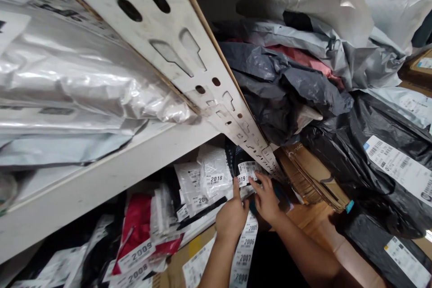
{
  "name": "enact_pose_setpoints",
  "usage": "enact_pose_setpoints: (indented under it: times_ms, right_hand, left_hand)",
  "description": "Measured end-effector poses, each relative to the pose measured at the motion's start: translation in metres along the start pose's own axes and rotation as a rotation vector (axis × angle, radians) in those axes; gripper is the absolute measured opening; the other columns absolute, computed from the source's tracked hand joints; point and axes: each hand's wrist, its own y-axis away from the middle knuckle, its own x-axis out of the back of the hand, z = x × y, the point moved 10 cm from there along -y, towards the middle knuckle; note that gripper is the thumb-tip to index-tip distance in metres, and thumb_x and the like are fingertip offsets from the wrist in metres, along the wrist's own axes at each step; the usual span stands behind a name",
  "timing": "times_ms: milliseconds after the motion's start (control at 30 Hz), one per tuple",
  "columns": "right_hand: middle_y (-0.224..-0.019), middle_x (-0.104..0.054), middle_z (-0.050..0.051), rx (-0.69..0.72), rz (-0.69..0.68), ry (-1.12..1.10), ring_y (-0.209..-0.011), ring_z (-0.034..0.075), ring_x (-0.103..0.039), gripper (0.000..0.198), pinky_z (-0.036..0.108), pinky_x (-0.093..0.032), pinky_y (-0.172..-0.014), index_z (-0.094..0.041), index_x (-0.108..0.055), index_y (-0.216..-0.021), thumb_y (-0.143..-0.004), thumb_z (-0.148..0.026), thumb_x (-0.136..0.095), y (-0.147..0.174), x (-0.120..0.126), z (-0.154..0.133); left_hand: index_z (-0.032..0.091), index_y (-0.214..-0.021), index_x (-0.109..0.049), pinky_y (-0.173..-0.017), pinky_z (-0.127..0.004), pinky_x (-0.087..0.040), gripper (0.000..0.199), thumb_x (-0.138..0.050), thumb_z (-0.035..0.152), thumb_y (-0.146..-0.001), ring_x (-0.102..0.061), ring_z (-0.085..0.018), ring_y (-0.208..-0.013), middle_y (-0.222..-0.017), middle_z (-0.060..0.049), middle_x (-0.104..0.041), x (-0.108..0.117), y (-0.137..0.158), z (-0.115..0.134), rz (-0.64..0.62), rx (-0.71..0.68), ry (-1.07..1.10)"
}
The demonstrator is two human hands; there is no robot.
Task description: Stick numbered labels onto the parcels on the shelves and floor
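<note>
My left hand (232, 217) reaches out with its index finger stretched onto a number label marked 2019 (242, 180); its other fingers are curled. A paper strip of number labels (248, 242), reading 2005 to 2008, runs down from those curled fingers, though their grip is partly hidden. Spread fingers of my right hand (266, 198) touch the right side of the same label area. That label is on a black plastic parcel (240, 155). Beside it lies a clear-wrapped white parcel (212, 162) with a 2018 label.
A perforated white shelf post (202, 67) slants across above my hands, joined to a white shelf edge (111, 173). Silver parcels (84, 67) lie on that shelf. At right are black bagged parcels (371, 144) and a cardboard box (313, 173). A red parcel (137, 220) lies lower left.
</note>
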Motion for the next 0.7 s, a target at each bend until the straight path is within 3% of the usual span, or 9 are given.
enact_pose_setpoints:
  times_ms: [500, 700]
  right_hand:
    - [-0.147, -0.035, 0.006, -0.016, -0.023, 0.019, -0.133, 0.025, -0.035, 0.088, 0.051, -0.038, -0.109, -0.036, -0.033, -0.147, -0.071, 0.007, -0.042, -0.0012, -0.0006, -0.0037]
    - [-0.151, -0.028, 0.008, 0.03, -0.035, 0.066, -0.137, 0.028, -0.029, 0.089, 0.054, -0.037, -0.109, -0.036, -0.026, -0.149, -0.073, 0.006, -0.043, 0.0015, -0.0053, -0.0084]
  left_hand:
    - [0.008, -0.152, -0.01, -0.066, -0.034, -0.047, 0.068, -0.037, 0.026, -0.093, -0.072, -0.03, -0.086, -0.094, -0.018, -0.076, 0.0018, 0.0012, 0.0017, 0.004, -0.019, 0.01]
    - [0.009, -0.153, -0.01, -0.066, -0.033, -0.046, 0.068, -0.038, 0.026, -0.092, -0.072, -0.029, -0.087, -0.095, -0.016, -0.076, 0.004, 0.0023, 0.0031, -0.006, -0.012, 0.003]
